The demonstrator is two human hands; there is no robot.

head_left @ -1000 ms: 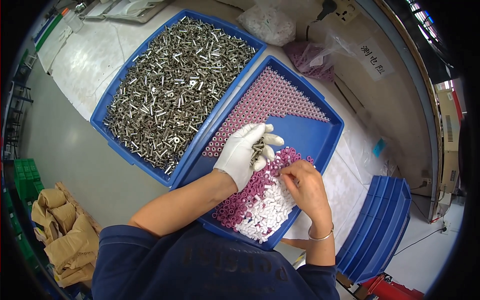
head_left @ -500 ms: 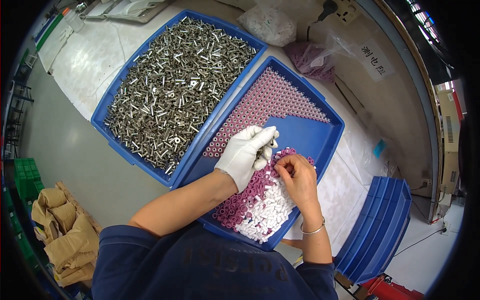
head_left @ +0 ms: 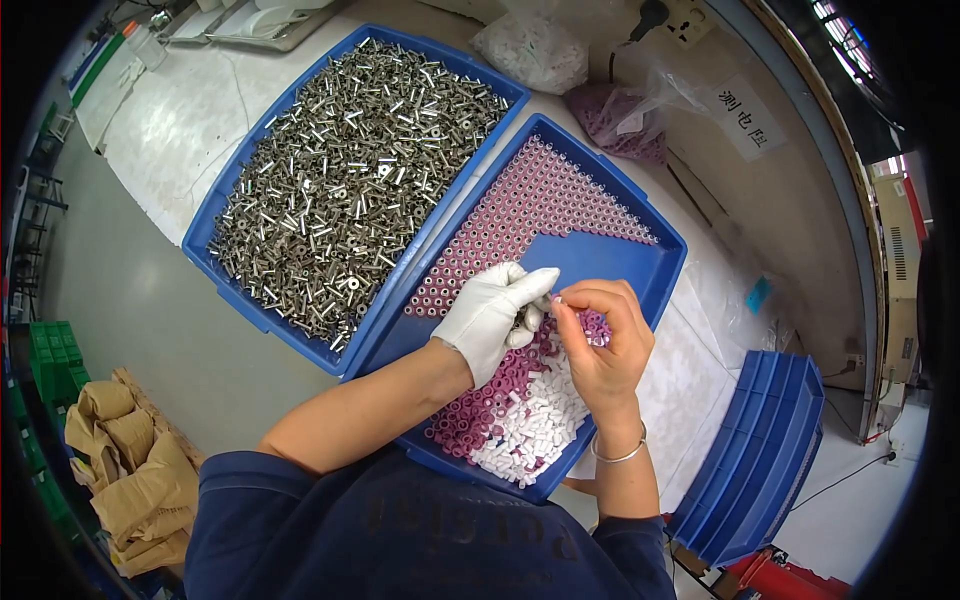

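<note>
My left hand (head_left: pixel 485 312), in a white glove, is closed around small metal pieces that show only partly between the fingers. Close against its fingertips, my bare right hand (head_left: pixel 612 345) pinches a small pink ring (head_left: pixel 556 297) between thumb and forefinger. Both hands are over a blue tray (head_left: pixel 605 258). Loose pink rings (head_left: pixel 470 422) and a heap of short white tubes (head_left: pixel 530 430) lie in its near part. Packed rows of upright pieces with pink rings (head_left: pixel 525 200) fill the far and left parts.
Left of this tray stands a blue bin heaped with metal tubular pieces (head_left: pixel 350 190). Plastic bags of white parts (head_left: pixel 535 50) and pink parts (head_left: pixel 620 120) rest against the wall. Stacked blue trays (head_left: pixel 745 460) are at the right, brown sacks (head_left: pixel 135 470) at lower left.
My right hand has lifted from the loose pink rings up to my left fingertips, now with a pink ring in its pinch. My left hand has barely shifted.
</note>
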